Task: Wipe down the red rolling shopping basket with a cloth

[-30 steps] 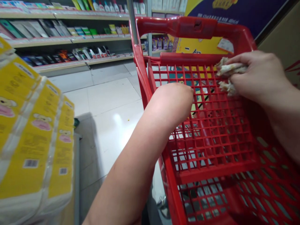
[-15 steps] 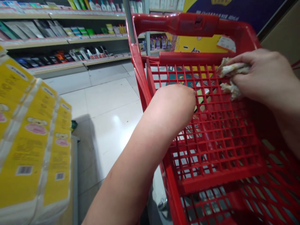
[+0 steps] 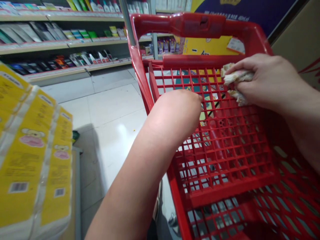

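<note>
A crumpled off-white cloth (image 3: pixel 236 77) is at the upper right of the cart's mesh panel (image 3: pixel 225 186), with brownish marks on it. The right hand (image 3: pixel 268 80) grips it between thumb and fingers, the folds sticking out past the fingertips; whether the cloth touches the mesh I cannot tell. The left hand (image 3: pixel 188 103) bends down at the wrist over the left part of the panel — its fingers are hidden, so I cannot tell whether it is open or closed.

The red cart (image 3: pixel 179 198) fills the right half of the view, its handle (image 3: pixel 197 26) running across above both hands. A metal pole (image 3: pixel 128 23) rises at the handle's left end. Beyond the handle are a yellow board (image 3: pixel 197 45) and, higher up, a dark blue one (image 3: pixel 265 8). Yellow packs (image 3: pixel 27 166) with a koala print stand at the left — well apart from the cart, with pale floor (image 3: pixel 107 100) between. Shelves (image 3: pixel 60 45) of bottles and tubes line the back.
</note>
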`<state>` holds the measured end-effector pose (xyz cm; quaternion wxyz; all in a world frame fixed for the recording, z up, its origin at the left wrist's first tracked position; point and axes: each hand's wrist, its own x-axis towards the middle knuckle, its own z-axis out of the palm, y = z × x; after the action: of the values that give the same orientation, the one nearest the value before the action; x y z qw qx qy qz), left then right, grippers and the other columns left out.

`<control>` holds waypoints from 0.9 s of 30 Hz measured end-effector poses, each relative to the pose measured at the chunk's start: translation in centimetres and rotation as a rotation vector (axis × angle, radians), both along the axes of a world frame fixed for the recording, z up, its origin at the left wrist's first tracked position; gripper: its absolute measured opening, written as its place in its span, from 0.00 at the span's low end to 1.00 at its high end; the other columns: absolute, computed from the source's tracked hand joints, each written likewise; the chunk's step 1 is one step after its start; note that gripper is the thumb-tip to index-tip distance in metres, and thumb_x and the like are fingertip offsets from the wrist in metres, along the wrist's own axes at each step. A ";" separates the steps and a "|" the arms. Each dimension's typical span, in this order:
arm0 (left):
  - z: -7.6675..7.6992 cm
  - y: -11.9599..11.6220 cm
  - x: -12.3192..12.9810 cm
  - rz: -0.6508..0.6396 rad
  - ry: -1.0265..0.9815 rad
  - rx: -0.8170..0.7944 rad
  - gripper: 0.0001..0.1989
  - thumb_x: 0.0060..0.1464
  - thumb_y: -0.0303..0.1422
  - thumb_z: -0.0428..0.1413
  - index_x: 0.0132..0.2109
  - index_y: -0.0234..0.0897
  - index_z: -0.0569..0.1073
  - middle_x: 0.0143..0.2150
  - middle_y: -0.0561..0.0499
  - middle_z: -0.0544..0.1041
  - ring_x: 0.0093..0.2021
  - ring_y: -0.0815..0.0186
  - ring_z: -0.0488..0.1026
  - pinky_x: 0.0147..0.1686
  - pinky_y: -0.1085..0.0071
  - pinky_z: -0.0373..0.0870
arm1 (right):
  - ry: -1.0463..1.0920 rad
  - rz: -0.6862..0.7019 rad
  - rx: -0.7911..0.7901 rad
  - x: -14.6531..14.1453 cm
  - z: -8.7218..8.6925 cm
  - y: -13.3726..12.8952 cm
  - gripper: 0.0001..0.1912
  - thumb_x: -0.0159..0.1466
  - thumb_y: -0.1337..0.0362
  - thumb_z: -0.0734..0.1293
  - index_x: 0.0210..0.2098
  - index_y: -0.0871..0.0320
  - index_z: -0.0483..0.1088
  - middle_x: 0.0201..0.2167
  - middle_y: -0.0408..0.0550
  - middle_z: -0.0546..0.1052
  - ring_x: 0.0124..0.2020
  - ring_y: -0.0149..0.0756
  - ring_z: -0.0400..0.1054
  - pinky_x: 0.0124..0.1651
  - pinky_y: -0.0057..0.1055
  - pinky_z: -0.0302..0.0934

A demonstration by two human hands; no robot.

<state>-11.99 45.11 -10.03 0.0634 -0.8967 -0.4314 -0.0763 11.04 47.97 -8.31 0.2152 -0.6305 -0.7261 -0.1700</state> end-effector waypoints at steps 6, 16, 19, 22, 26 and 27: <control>0.0 -0.1 -0.1 -0.011 -0.004 0.042 0.18 0.65 0.39 0.43 0.51 0.44 0.75 0.43 0.52 0.80 0.40 0.60 0.76 0.42 0.63 0.72 | 0.048 -0.017 -0.036 -0.3 0.0 -0.2 0.17 0.57 0.65 0.65 0.45 0.47 0.76 0.42 0.47 0.77 0.42 0.43 0.72 0.44 0.38 0.67; -0.1 0.2 -0.1 -0.030 0.012 0.054 0.19 0.65 0.39 0.42 0.48 0.43 0.76 0.42 0.53 0.80 0.40 0.59 0.77 0.41 0.63 0.72 | 0.453 0.023 -0.238 -2.3 1.3 -1.7 0.21 0.65 0.64 0.63 0.57 0.51 0.66 0.44 0.46 0.78 0.39 0.35 0.74 0.33 0.30 0.64; 0.0 0.2 0.0 -0.032 0.011 0.048 0.19 0.65 0.39 0.42 0.47 0.43 0.76 0.42 0.53 0.80 0.41 0.59 0.76 0.41 0.62 0.73 | 0.141 -0.020 -0.210 -1.8 1.4 -1.8 0.24 0.57 0.67 0.69 0.53 0.50 0.70 0.42 0.43 0.78 0.38 0.33 0.72 0.35 0.31 0.61; 0.1 0.1 0.1 -0.010 0.017 0.042 0.18 0.64 0.39 0.43 0.45 0.43 0.77 0.40 0.53 0.80 0.39 0.58 0.77 0.39 0.62 0.73 | -0.091 -0.136 -0.170 -1.5 1.5 -1.4 0.21 0.55 0.65 0.70 0.49 0.51 0.74 0.40 0.46 0.78 0.38 0.36 0.71 0.33 0.31 0.57; -0.1 0.1 0.2 -0.010 0.009 0.058 0.17 0.64 0.39 0.43 0.47 0.45 0.76 0.40 0.54 0.80 0.39 0.59 0.77 0.38 0.63 0.73 | -0.098 -0.240 -0.195 -1.6 1.5 -1.3 0.16 0.54 0.62 0.70 0.43 0.51 0.76 0.34 0.46 0.77 0.32 0.38 0.69 0.30 0.32 0.55; -0.2 0.2 0.1 -0.014 0.003 0.065 0.17 0.64 0.39 0.43 0.48 0.45 0.76 0.41 0.54 0.80 0.39 0.59 0.77 0.38 0.63 0.73 | -0.090 -0.243 -0.201 -1.6 1.6 -1.3 0.16 0.53 0.63 0.71 0.42 0.50 0.76 0.32 0.45 0.77 0.31 0.37 0.69 0.30 0.32 0.55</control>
<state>-11.86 45.27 -10.19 0.0927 -0.8973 -0.4222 -0.0895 9.48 46.65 -6.74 0.0961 -0.7238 -0.6668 -0.1495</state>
